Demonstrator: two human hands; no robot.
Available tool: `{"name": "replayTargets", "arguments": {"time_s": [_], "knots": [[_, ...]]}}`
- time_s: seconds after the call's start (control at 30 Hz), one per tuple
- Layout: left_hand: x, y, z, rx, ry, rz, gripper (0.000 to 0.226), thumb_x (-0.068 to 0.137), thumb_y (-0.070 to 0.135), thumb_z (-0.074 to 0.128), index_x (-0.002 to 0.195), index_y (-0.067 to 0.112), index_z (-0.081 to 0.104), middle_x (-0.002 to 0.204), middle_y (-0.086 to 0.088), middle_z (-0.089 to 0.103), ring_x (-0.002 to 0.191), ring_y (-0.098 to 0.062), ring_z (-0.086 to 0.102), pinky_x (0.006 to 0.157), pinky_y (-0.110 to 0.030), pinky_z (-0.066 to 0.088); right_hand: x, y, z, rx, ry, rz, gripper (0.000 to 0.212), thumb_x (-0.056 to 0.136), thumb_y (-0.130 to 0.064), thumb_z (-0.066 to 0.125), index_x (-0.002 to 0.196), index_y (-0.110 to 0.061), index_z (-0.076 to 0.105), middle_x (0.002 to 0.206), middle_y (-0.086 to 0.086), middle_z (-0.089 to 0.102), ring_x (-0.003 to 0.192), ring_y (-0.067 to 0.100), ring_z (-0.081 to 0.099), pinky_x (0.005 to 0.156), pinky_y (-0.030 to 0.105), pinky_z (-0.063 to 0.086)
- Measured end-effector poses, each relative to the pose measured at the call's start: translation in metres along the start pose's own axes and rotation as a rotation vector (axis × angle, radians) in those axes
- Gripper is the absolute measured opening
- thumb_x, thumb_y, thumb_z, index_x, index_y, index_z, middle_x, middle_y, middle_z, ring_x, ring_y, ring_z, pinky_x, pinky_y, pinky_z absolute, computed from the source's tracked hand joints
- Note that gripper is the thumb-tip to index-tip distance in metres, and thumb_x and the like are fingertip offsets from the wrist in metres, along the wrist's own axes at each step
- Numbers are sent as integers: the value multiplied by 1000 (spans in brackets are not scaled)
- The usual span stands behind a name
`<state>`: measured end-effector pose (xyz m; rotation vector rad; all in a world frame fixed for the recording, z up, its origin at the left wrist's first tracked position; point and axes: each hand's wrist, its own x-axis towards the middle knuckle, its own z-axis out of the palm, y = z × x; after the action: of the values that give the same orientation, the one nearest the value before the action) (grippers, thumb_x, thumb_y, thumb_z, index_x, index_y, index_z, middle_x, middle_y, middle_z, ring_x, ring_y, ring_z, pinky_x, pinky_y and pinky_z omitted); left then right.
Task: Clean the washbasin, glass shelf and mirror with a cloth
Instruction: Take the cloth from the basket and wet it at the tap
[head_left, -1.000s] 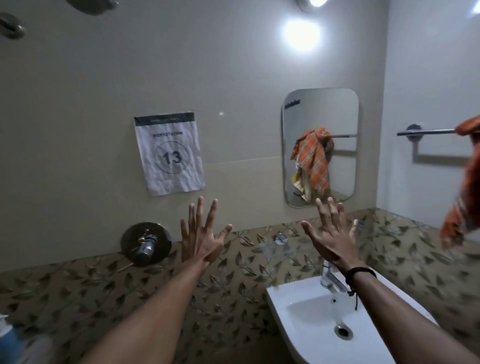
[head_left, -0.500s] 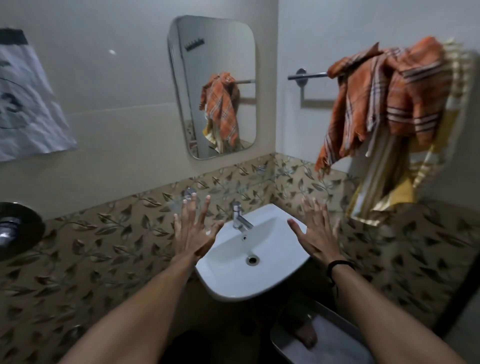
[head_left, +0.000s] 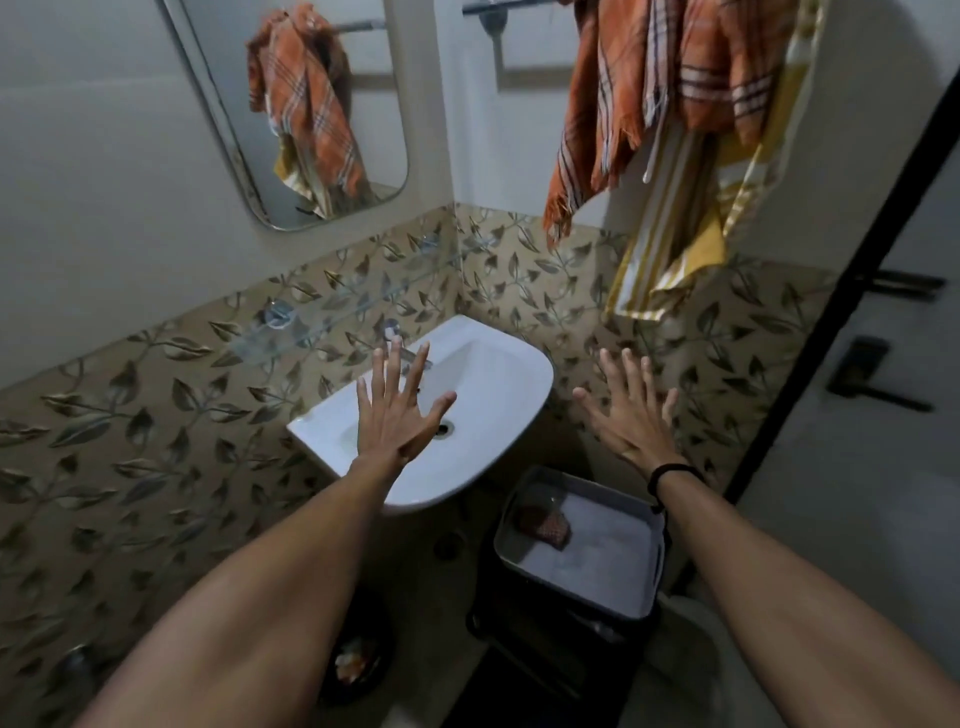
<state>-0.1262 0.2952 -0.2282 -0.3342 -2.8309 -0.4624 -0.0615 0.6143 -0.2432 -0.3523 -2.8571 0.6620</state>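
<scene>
Both hands are spread flat, fingers straight, nothing held: the left hand (head_left: 400, 413) is seen over the washbasin (head_left: 501, 379), the right hand (head_left: 631, 418) off to the side of its rim. Above the right hand the orange checked cloth (head_left: 623, 104) is draped on a towel rail (head_left: 511, 6); soft and light, it is probably best pinched at its hanging lower corner. A yellow striped towel (head_left: 675, 249) hung beneath could be dragged along. The glass shelf (head_left: 332, 312) and mirror (head_left: 291, 114) are found beyond the left hand.

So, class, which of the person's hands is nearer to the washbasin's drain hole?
Left. The left hand is spread over the washbasin, its thumb just beside the drain hole. The right hand is off past the basin's right rim, in front of the tiled wall.
</scene>
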Motion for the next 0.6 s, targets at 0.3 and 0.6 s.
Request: {"name": "replayTargets", "arguments": {"time_s": [0.3, 0.6], "knots": [[-29, 29, 73, -76, -208, 170, 77, 98, 71, 31, 156, 48, -13, 167, 6, -23, 154, -23, -21, 125, -56, -3, -41, 44, 39, -11, -53, 102, 73, 96, -74, 21, 157, -44, -2, 168, -6, -11, 153, 19, -17, 118, 63, -9], [-35, 66, 188, -35, -473, 260, 80, 97, 71, 33, 159, 41, -9, 170, 2, -12, 156, -24, -11, 127, -49, 4, -28, 124, 110, 29, -220, 197, 72, 97, -70, 28, 158, -41, 2, 168, -5, -5, 154, 20, -14, 120, 63, -5]]}}
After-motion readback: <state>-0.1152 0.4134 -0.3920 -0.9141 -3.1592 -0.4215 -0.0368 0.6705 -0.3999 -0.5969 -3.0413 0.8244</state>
